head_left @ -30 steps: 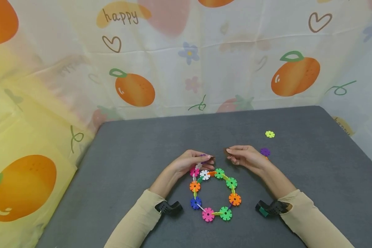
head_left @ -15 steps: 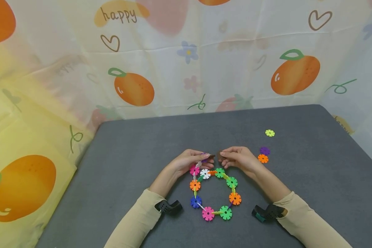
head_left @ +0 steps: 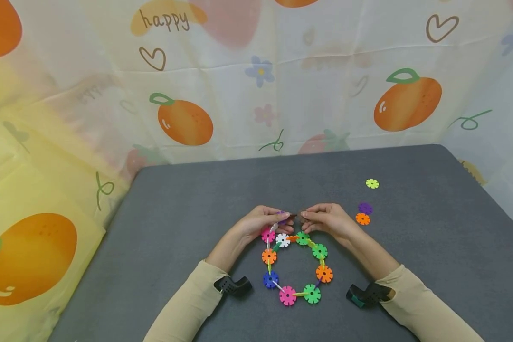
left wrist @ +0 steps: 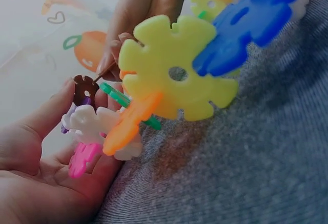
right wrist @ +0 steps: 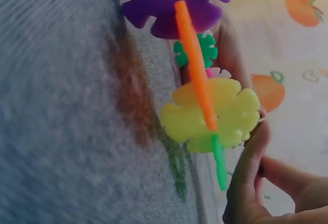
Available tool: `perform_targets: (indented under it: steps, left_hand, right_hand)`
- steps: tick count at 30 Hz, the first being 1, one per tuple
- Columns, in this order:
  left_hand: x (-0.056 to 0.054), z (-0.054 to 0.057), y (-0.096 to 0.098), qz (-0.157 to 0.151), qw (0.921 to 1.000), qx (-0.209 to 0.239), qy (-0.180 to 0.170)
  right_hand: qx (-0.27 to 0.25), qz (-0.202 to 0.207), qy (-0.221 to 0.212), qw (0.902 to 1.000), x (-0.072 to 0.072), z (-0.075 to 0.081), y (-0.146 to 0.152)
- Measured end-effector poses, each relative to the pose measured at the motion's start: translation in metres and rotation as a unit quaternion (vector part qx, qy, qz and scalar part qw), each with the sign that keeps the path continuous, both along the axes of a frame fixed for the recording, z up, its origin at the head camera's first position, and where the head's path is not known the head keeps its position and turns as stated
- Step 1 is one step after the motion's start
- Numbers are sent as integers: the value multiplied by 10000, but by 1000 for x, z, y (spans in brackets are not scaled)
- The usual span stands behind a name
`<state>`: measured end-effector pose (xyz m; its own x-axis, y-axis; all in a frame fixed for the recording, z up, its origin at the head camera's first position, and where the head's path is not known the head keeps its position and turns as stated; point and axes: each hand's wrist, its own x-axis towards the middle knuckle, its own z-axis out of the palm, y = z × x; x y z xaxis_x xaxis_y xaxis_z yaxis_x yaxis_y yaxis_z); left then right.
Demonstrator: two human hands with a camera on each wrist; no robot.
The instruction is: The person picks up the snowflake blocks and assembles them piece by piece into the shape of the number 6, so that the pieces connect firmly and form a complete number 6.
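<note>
My left hand (head_left: 261, 222) pinches the end of a chain of notched plastic discs (head_left: 288, 295). Most of the chain lies as a ring on the table, and a short tail of pink and white discs runs up to the fingers. At that tail's tip a brown disc (left wrist: 85, 88) sticks out past the left thumb, with a purple disc (head_left: 283, 216) just behind it. My right hand (head_left: 331, 219) pinches another brown disc (left wrist: 105, 72), seen edge-on in the left wrist view and right at the first brown disc. Fingers hide most of it in the head view.
Loose discs lie beyond the right hand: yellow (head_left: 372, 183), purple (head_left: 365, 208) and orange (head_left: 362, 219). The grey table (head_left: 196, 199) ends at a printed cloth backdrop (head_left: 231, 118). Black wrist cameras (head_left: 234, 286) sit at both cuffs.
My right hand has moved left, bringing its brown disc up to the one in the left hand. The loose orange disc has come into full view. The left hand has hardly moved.
</note>
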<state>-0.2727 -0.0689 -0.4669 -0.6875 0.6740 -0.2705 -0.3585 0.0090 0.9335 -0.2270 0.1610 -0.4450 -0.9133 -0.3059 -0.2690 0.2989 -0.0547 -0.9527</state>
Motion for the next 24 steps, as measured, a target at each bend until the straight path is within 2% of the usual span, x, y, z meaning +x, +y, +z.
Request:
perform_targets:
  steps: [4,9,16,20,24]
  left_hand:
    - [0,0,0,-33,10000,-79,13]
    - [1,1,0,-30,9997,-246,48]
    - [3,2,3,144,9986,-512,50]
    - [3,2,2,207,9991,-354,72]
    - [1,2,1,168,9998,-66,2]
  right_hand:
    - [-45,-66,-99,9999,0,0,0]
    - [204,-180,-40,9996,2,-2,-4]
    - [251,-672,162,9973,3,-8,-12]
    - [168,-858,262,9958,4,-10,-19]
    - [365,-664,201,9969,1,-8,-18]
